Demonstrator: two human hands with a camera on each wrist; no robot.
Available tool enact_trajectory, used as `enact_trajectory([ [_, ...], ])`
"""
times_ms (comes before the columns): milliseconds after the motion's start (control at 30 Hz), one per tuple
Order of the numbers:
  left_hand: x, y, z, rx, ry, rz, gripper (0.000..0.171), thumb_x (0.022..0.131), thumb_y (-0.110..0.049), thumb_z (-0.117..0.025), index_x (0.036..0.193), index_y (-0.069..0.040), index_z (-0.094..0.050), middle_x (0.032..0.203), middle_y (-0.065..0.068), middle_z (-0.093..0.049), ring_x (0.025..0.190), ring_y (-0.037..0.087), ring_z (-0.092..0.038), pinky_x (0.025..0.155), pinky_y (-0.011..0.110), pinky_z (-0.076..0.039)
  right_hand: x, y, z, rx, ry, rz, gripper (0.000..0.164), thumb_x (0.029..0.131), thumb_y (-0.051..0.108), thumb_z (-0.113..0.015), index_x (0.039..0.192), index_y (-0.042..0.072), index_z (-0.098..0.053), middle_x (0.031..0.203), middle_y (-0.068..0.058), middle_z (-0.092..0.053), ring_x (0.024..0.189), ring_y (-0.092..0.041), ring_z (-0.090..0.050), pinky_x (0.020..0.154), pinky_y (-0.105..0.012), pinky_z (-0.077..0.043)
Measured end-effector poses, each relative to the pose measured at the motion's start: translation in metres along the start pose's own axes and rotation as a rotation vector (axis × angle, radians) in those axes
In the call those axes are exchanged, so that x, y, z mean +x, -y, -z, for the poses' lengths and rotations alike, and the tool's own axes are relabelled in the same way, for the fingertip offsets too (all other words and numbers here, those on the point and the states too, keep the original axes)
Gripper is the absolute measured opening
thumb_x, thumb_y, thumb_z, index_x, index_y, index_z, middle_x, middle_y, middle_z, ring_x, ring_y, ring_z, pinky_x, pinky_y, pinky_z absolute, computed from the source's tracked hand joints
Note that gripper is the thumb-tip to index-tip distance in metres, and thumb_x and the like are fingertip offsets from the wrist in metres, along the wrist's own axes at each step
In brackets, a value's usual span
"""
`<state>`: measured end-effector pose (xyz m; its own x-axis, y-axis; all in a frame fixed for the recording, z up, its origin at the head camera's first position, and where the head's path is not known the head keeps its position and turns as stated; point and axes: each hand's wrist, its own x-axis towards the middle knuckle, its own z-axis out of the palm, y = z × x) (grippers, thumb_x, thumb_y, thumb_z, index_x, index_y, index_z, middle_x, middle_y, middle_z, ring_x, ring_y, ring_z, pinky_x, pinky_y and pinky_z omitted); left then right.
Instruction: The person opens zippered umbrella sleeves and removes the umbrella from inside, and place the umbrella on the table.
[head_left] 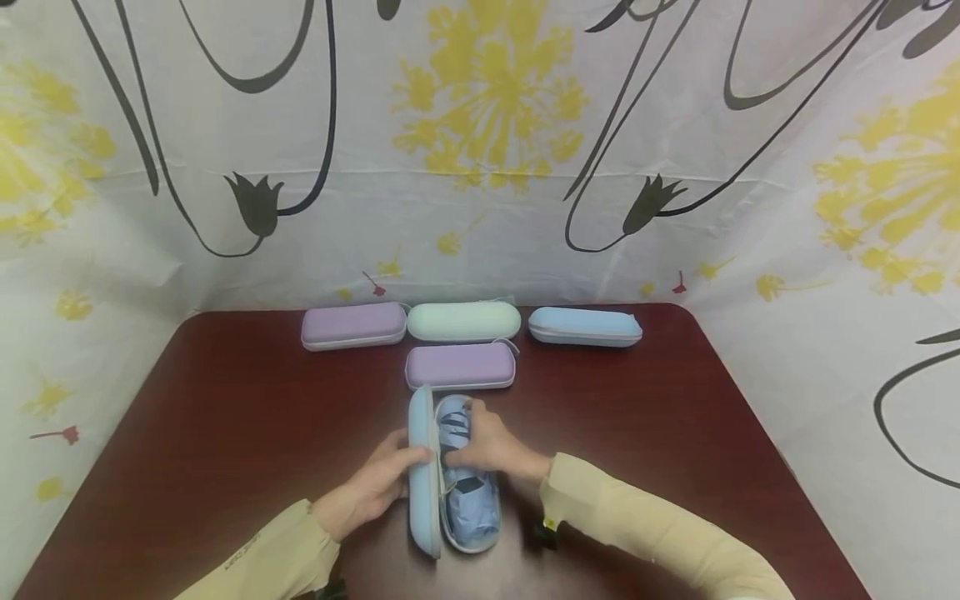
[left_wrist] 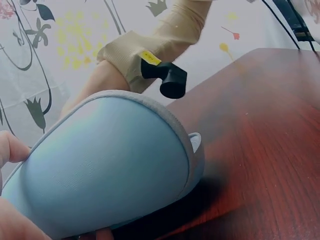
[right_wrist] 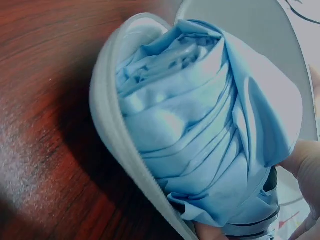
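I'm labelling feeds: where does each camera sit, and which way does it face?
On the head: faces forward and down at the open case; left hand, right hand, sleeves show.
On the left wrist: faces the lid; left fingers, right sleeve show.
On the right wrist: faces the blue fabric; right fingers show.
Both wrist views share the open case and table.

I'm facing a dark red-brown table, and pale, creased cloth is hanging across the far side and down the left and right. Yellow blooms are bursting over it, dark stems are looping between, and a soft sheen is glazing the near wood.
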<state>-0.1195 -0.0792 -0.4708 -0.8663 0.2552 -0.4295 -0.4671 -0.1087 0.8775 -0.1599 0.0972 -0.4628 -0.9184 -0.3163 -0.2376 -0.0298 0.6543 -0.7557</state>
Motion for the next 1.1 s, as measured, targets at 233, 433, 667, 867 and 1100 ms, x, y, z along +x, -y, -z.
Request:
enact_trajectory([
  [233, -0.001, -0.002, -0.003, -0.007, -0.014, 0.010, 0.072, 0.077, -0.013, -0.060, 0.138, 0.004, -0.025, 0.124, 0.024, -0.042, 0.106, 0.033, -0.049, 0.083, 0.047, -0.045, 0.000, -0.004, 0.002, 0.019, -0.016, 0.001, 0.093, 0.059, 0.017, -0.080, 0.135, -0.006, -0.031, 0.095, -0.014, -0.059, 0.078, -0.022, -0.060, 0.062, -0.031, -0.052],
  [433, -0.001, -0.001, -0.004, -0.033, -0.027, 0.003, 0.068, 0.078, -0.013, -0.059, 0.136, 0.004, -0.027, 0.122, 0.024, -0.045, 0.105, 0.032, -0.050, 0.082, 0.045, -0.045, -0.002, -0.008, 0.006, 0.075, -0.024, 0.033, 0.090, 0.061, 0.016, -0.079, 0.134, -0.005, -0.031, 0.105, -0.016, -0.059, 0.086, -0.023, -0.060, 0.070, -0.032, -0.052],
  [667, -0.001, 0.002, -0.004, -0.041, -0.039, 0.011, 0.071, 0.079, -0.013, -0.058, 0.138, 0.005, -0.023, 0.127, 0.027, -0.041, 0.110, 0.035, -0.047, 0.088, 0.051, -0.042, -0.005, -0.018, 0.015, 0.208, -0.045, 0.081, 0.083, 0.065, 0.010, -0.078, 0.133, -0.007, -0.034, 0.105, -0.016, -0.057, 0.090, -0.023, -0.058, 0.074, -0.034, -0.051],
  [867, -0.005, 0.001, 0.004, -0.043, -0.033, -0.001, 0.074, 0.079, -0.014, -0.058, 0.139, 0.006, -0.020, 0.127, 0.028, -0.042, 0.112, 0.036, -0.047, 0.089, 0.052, -0.040, -0.014, -0.023, 0.030, 0.381, -0.063, 0.058, 0.080, 0.066, 0.002, -0.075, 0.134, -0.007, -0.034, 0.105, -0.018, -0.052, 0.086, -0.022, -0.056, 0.070, -0.033, -0.051],
  [1100, -0.014, -0.006, 0.027, -0.034, -0.051, 0.014, 0.073, 0.082, -0.014, -0.056, 0.141, 0.005, -0.018, 0.131, 0.028, -0.038, 0.121, 0.043, -0.040, 0.099, 0.062, -0.028, -0.028, -0.036, 0.053, 0.370, -0.116, -0.010, 0.078, 0.070, 0.005, -0.075, 0.136, -0.002, -0.036, 0.115, -0.019, -0.052, 0.102, -0.029, -0.053, 0.076, -0.037, -0.050],
])
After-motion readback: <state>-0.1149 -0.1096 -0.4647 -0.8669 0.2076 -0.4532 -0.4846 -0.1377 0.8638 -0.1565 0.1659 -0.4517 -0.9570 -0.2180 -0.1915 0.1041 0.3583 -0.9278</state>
